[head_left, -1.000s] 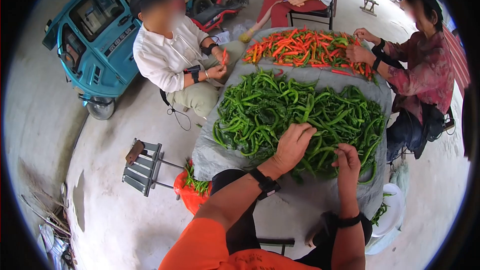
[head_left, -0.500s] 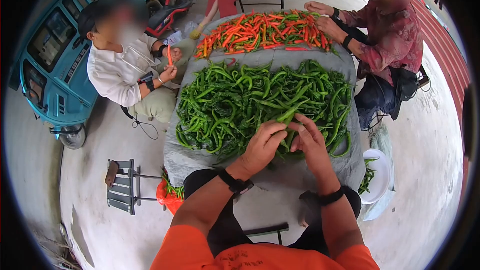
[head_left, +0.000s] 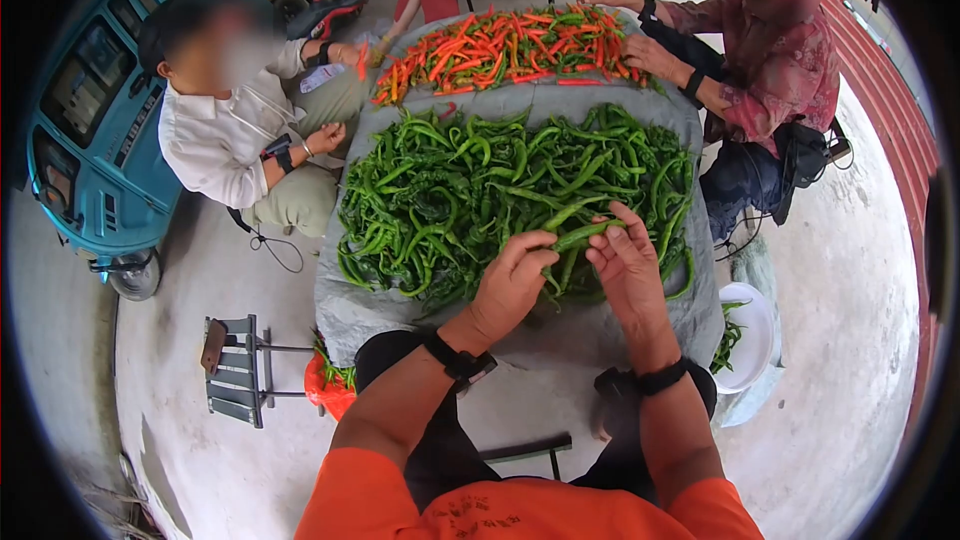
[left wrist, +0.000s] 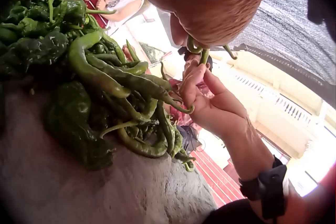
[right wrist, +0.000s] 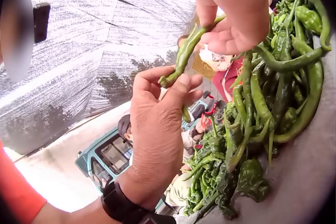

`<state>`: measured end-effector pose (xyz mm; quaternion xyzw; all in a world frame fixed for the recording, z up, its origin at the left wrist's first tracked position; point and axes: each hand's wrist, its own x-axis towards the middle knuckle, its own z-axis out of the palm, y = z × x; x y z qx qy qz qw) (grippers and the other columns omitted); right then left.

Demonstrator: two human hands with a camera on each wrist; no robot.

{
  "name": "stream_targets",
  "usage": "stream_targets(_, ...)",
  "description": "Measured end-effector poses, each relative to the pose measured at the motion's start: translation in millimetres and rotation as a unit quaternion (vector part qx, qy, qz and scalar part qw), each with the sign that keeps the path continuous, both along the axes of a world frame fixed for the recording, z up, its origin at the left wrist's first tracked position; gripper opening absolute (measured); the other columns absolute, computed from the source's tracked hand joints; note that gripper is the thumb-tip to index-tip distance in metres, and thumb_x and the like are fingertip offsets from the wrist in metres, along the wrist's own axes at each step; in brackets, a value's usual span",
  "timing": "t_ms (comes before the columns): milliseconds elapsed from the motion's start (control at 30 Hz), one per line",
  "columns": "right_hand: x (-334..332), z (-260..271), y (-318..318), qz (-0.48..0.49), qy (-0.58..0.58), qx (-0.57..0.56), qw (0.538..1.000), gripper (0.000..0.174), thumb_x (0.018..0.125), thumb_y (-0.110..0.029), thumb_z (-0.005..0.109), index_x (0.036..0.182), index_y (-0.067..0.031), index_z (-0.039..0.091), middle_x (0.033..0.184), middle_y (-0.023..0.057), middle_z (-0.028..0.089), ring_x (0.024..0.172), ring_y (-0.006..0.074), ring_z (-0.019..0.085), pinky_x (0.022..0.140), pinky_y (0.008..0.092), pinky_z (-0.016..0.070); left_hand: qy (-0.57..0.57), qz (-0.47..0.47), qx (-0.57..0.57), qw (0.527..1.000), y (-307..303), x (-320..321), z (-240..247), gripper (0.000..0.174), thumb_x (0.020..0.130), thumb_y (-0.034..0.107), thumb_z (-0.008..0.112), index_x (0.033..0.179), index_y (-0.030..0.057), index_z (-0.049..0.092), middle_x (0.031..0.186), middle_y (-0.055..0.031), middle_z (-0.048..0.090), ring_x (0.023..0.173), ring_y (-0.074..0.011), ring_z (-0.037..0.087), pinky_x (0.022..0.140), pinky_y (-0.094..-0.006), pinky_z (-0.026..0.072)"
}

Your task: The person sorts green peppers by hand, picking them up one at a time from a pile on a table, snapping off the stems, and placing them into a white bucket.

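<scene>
A long green chili pepper (head_left: 585, 234) is held between both hands, above the near edge of a wide heap of green chili peppers (head_left: 450, 200). My left hand (head_left: 512, 280) pinches one end, and my right hand (head_left: 630, 262) grips the other end with thumb and fingers. In the right wrist view the pepper (right wrist: 189, 50) runs slantwise from the right hand (right wrist: 236, 11) down to the left hand (right wrist: 157, 121). A second bit of green shows below the left hand's fingers there. The left wrist view has the right hand (left wrist: 215, 103) beside the heap's edge.
Red chili peppers (head_left: 500, 50) lie on the far part of the grey-covered table (head_left: 345, 325). One person sits left, one right, another behind. A white basin (head_left: 755, 340), a slatted stool (head_left: 232, 370) and a red bag (head_left: 328, 390) stand around the table.
My hands, apart over the heap at first, came together and now hold one green pepper between them. The head view has shifted. The person at left has reached a hand toward the red peppers.
</scene>
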<state>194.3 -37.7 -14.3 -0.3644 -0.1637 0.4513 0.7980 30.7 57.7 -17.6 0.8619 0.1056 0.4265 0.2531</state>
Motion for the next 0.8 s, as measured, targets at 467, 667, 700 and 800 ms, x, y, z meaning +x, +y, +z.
stream_targets(467,-4.0,-8.2,-3.2,-0.098,-0.273,-0.102,0.951,0.019,0.094,-0.008,0.056,0.113,-0.0044,0.057,0.095,0.0028,0.064,0.080,0.0065,0.059,0.064,0.0200,0.0505,-0.007,0.115,-0.249,0.962,26.5,-3.5,-13.4,0.024,0.083,0.000,0.068,0.105,0.0027,0.059,0.096,-0.0066,0.060,0.072,-0.0124,0.054,0.062,-0.0261,0.0450)
stream_targets(667,-10.8,8.4,-2.1,-0.107,-0.201,-0.111,0.967,0.022,0.096,-0.013,0.053,0.116,-0.0043,0.054,0.101,0.0059,0.064,0.069,0.0066,0.056,0.062,0.0209,0.0487,-0.045,0.183,-0.227,0.955,36.6,-3.0,-14.8,0.047,0.083,-0.002,0.066,0.126,0.0046,0.048,0.103,-0.0077,0.054,0.073,-0.0131,0.049,0.064,-0.0263,0.0442)
stream_targets(700,-10.4,7.1,-2.3,-0.104,-0.197,-0.114,0.968,0.022,0.096,-0.013,0.053,0.116,-0.0042,0.054,0.101,0.0060,0.064,0.068,0.0066,0.056,0.062,0.0209,0.0486,-0.048,0.193,-0.225,0.954,38.8,-5.2,-12.0,0.049,0.084,-0.002,0.065,0.128,0.0046,0.046,0.107,-0.0070,0.054,0.075,-0.0115,0.049,0.067,-0.0254,0.0449)
stream_targets(800,-7.5,3.5,-3.1,-0.091,-0.188,-0.119,0.971,0.020,0.096,-0.015,0.053,0.114,-0.0044,0.055,0.099,0.0058,0.064,0.067,0.0064,0.055,0.062,0.0207,0.0481,-0.101,0.171,-0.239,0.951,42.3,-7.6,-13.0,0.041,0.093,0.001,0.054,0.131,0.0027,0.041,0.113,-0.0064,0.053,0.088,-0.0119,0.053,0.075,-0.0252,0.0456)
